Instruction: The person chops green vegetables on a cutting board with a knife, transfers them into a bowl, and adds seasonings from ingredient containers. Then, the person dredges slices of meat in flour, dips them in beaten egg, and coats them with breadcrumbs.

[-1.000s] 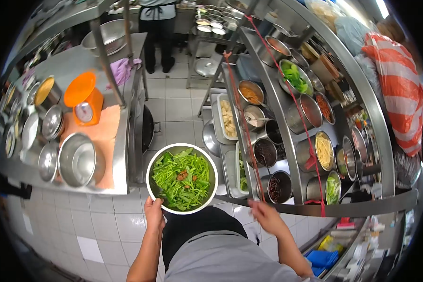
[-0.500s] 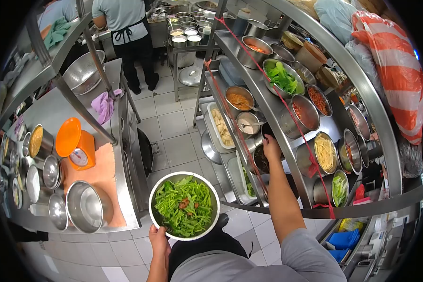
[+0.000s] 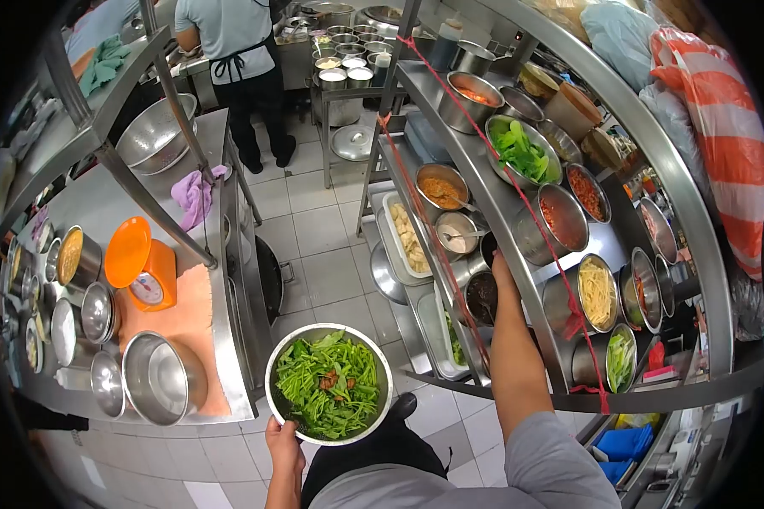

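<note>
1. Head view, bottom centre of the frame: a round bowl [image 3: 389, 386] hangs over the floor in front of the person's lap, filled with cut leafy greens [image 3: 358, 386], a few brown pieces [image 3: 337, 383] lying in the middle.

2. At its lower left edge, the left hand [image 3: 285, 444] has the bowl in its grip: thumb over the rim, pinching it; the fingers underneath are out of sight.

3. I judge the bowl stiff and not fragile, moderately light, with springy, loose leaves. Held from one side only, it would tend to tip toward the far edge, and a wet rim could be slippery. The rim with fingers below suits one hand; opposite sides would suit two.

4. Right of centre, the right hand [image 3: 502, 265] is in among the shelf things, beside dark food [image 3: 482, 293] and just below a spoon [image 3: 467, 234]. Its fingertips are hidden, so I cannot tell whether this grip is spread or closed, or on what.

5. Centre right, above that arm, a shelf [image 3: 481, 178] carries pots, one with pale strips [image 3: 597, 293].

6. Left of the frame, an orange scale [image 3: 150, 284] stands on a steel surface [image 3: 93, 199].

7. Upper left, a co-worker [image 3: 229, 51] stands turned away.
</note>
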`<state>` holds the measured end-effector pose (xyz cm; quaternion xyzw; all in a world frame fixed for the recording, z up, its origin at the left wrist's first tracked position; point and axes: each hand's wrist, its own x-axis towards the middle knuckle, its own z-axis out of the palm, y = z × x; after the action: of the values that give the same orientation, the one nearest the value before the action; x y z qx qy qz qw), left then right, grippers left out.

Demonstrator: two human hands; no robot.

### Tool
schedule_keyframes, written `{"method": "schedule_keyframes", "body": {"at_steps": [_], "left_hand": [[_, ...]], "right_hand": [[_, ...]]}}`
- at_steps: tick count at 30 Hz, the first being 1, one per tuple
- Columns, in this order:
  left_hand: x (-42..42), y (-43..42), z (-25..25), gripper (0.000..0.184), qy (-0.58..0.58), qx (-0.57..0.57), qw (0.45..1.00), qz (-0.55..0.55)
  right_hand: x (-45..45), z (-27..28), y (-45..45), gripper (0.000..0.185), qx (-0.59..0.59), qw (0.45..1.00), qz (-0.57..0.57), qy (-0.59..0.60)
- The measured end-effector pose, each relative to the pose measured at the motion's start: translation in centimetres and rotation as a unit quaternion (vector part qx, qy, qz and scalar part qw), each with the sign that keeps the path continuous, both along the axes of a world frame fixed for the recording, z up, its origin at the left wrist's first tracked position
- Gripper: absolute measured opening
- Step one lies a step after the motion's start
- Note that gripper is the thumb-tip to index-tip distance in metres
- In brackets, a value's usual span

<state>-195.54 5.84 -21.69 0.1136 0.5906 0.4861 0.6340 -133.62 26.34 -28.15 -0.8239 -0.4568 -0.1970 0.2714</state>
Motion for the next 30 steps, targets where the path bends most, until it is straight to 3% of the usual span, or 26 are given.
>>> {"method": "schedule_keyframes", "body": {"at_steps": [3, 30], "left_hand": [[0.9, -0.2, 0.1, 0.026, -0.008, -0.006, 1.0, 0.006], [2.8, -0.4, 0.1, 0.026, -0.029, -0.005, 0.999, -0.026]], "right_hand": [[0.8, -1.2, -0.4, 0.023, 0.008, 1.0, 0.004, -0.02], [-0.2, 1.9, -7.7, 0.025, 0.03, 0.983, -0.062, 0.168]]}}
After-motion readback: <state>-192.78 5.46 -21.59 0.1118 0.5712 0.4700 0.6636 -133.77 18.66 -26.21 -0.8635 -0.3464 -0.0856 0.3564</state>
